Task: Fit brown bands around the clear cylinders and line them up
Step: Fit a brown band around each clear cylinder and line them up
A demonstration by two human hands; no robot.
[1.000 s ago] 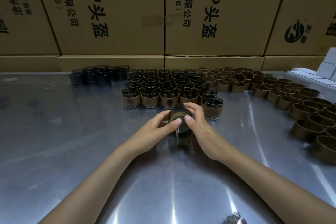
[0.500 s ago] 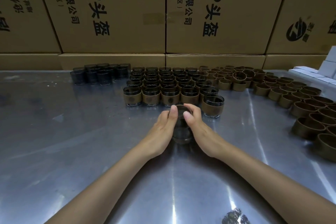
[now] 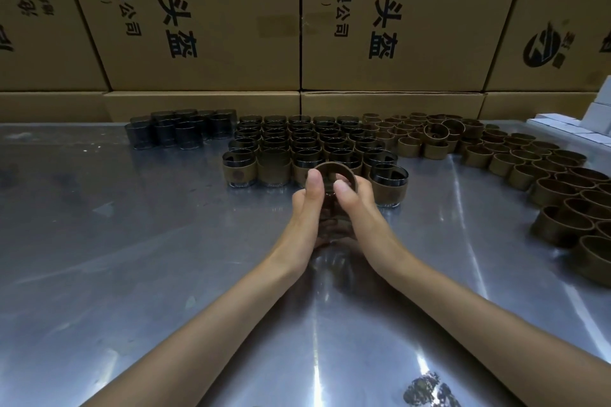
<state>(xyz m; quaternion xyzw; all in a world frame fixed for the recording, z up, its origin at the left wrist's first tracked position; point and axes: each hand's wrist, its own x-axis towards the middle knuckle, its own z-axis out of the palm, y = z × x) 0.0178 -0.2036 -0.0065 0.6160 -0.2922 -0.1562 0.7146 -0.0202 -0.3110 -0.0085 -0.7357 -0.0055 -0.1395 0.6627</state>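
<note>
Stacked cartons (image 3: pixel 211 20) behind steel table (image 3: pixel 132 274), both hands' (image 3: pixel 330 205) grip pinching brown band (image 3: pixel 334 166) over cylinder

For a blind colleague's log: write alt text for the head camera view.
Both hands, left hand and right hand, grip a clear cylinder with a brown band at its top, above a steel table. Behind stand rows of banded cylinders, bare cylinders, loose bands and cardboard boxes.
</note>
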